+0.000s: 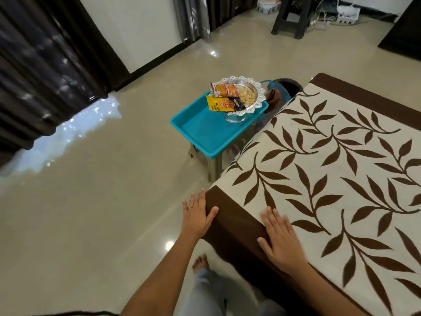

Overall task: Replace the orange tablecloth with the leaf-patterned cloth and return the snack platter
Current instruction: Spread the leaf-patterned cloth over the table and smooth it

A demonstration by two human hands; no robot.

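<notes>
Head view: both hands, left (197, 214) & right (281, 241), fingers flat, open, smoothing leaf-patterned cloth (337, 179) at counter edge; snack platter (239, 94) parked on tray (205, 131).

The leaf-patterned cloth (337, 179) under my right hand (281, 242) is cream, printed with dark brown leafy sprigs and edged by a broad plain brown border. On my left hand (197, 215) I wear a thin gold ring (190, 207). The tray (202, 131) is bright turquoise. The snack platter (239, 96) on it is shiny silver with a lacy, scalloped rim, holding pale yellow snacks, an orange-and-red packet (224, 90) and a yellow-and-black packet (225, 104). The floor (102, 201) is glossy beige. The curtains (45, 60) are dark brown, the wall (136, 26) white with a black skirting. My trousers (205, 290) are pale blue-grey.
</notes>
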